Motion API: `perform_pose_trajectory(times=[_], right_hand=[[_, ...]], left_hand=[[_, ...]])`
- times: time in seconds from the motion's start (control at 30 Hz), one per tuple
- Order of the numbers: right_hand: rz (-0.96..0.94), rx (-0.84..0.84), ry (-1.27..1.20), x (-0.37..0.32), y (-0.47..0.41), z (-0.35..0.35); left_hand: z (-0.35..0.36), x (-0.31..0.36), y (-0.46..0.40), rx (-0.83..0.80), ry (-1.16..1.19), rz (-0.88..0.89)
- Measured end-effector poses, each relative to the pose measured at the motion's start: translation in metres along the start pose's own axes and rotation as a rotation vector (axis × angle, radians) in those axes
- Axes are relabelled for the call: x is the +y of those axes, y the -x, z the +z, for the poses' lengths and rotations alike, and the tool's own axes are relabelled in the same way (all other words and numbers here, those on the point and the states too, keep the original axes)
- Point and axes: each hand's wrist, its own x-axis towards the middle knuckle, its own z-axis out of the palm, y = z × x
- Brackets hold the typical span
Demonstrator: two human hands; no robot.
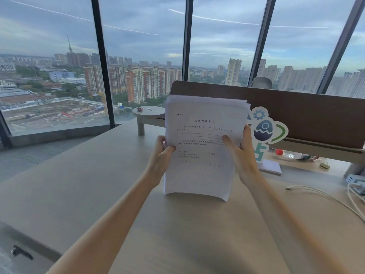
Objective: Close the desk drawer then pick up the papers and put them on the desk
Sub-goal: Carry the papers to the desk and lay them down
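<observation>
At frame centre, the left hand (161,153) and right hand (244,155) pinch the papers (203,143) upright by both edges, thumbs in front, probably squaring them above the desk (79,184).

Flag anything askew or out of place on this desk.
The plastic bottle lies on its side under the brown divider panel. The sheets in the held stack of papers are fanned unevenly at the top. Nothing spilled.
</observation>
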Motion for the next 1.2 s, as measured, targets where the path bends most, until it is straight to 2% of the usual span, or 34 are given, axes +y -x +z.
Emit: perform_pose_trajectory(times=[0.2,0.33,0.63,0.8,0.93,1.07,1.2], right_hand=[[0.088,0.045,-0.036,0.014,0.003,-0.003],[0.165,0.032,-0.066,0.030,0.012,-0.002],[0.092,0.042,-0.079,0.018,0.011,0.002],[0.139,0.034,-0.111,0.029,0.016,0.000],[0.165,0.026,-0.128,0.034,0.020,0.002],[0.156,0.033,-0.147,0.028,0.019,0.004],[0.215,-0.026,-0.107,0.045,0.033,0.006]], left_hand=[[0.002,-0.019,0.011,-0.048,-0.079,-0.009],[0.007,-0.020,0.012,-0.021,-0.077,-0.003],[0.011,-0.014,0.012,0.050,0.069,0.018],[0.005,-0.028,0.015,-0.015,-0.029,0.015],[0.008,-0.035,0.011,0.000,-0.085,0.041],[0.009,-0.032,0.007,0.050,-0.022,0.085],[0.006,-0.049,0.016,0.021,0.005,0.033]])
